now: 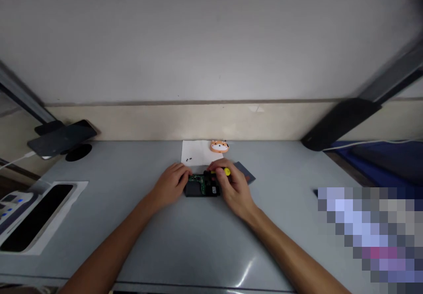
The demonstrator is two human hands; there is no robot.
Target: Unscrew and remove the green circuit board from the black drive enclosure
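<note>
Head view, looking forward and down. The opened device [193,189] lies on the table [214,245] between the person's two hands and serves as landmark; its green circuit board [202,183] is exposed. The left hand [171,183] is at the device's left end, its fingers curled in with the tips at the far corner; whether this grip pinches the edge or merely steadies it cannot be told. The right hand [237,189], at the device's right end, has its grip closed about a yellow-ended tool [227,171], thumb and fingers together, above the device's far right part; the tool's tip is too small to make out.

Beyond the device lies a white sheet [198,148] bearing a few small dark pieces [187,160], with an orange animal-faced item [219,147] at its right side. A flat grey panel [246,173] lies right of the device, partly behind the right hand. Well to the device's left are a phone on a stand [62,139] and another phone [38,217] lying on paper.

The step in hand is judged to be tool work on the exposed interior; the next move calls for a steady device and a tool tip kept clear of the board
</note>
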